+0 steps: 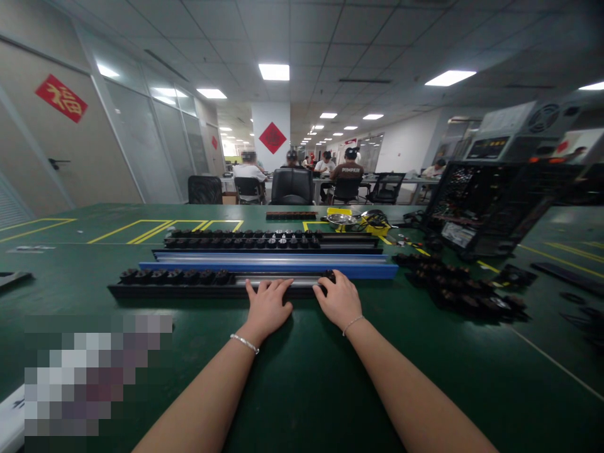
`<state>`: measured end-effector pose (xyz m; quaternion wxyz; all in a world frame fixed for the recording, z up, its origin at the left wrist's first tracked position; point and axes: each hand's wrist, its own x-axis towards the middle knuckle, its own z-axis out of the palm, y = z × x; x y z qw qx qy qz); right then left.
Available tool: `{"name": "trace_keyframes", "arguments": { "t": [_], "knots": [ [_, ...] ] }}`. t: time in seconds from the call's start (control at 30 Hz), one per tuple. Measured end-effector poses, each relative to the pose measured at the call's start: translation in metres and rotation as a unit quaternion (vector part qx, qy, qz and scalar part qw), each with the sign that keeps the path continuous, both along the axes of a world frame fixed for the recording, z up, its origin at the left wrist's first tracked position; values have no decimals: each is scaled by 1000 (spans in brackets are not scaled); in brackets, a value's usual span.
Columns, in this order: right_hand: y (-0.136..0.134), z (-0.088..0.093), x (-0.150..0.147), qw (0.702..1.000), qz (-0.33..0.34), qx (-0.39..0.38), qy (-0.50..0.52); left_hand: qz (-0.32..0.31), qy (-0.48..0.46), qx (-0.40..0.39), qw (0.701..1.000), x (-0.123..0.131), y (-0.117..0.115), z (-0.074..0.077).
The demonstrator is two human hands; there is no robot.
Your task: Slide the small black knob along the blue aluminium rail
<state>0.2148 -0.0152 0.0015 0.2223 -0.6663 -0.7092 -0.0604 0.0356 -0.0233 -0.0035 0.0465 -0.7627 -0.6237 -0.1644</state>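
Nearest me, a long black rail [160,290] lies crosswise on the green table, with a row of small black parts [182,277] seated along its left stretch. My left hand [268,306] rests on the rail's middle, fingers spread over its bare silvery channel. At the rail's right portion, my right hand [340,301] has its fingers closed around a small black part [329,275], mostly covered by them. Just behind lies a blue rail [368,269], and beyond it another black rail [349,241] carries more black parts.
A heap of dark parts [465,289] lies to the right, before an opened computer case [491,207]. Yellow trays [377,228] and a metal bowl [342,220] stand farther back. A blurred-out object [89,377] is at lower left. Several people sit beyond the table.
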Motion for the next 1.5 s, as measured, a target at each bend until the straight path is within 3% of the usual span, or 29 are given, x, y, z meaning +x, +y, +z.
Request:
{"name": "trace_keyframes", "arguments": {
  "t": [0.97, 1.13, 1.33, 1.5],
  "knots": [
    [10, -4, 24, 994, -73, -14, 76, -9, -15, -2, 1000, -2, 2, -2],
    [13, -1, 46, 988, -122, 11, 89, -16, -24, 4, 1000, -3, 3, -3],
    [13, 2, 89, 962, -228, 73, 132, -23, -35, 20, 999, -4, 5, -7],
    [-3, 9, 129, 939, -300, 57, 160, -22, -43, 27, 998, -4, 7, -9]
  ]
}}
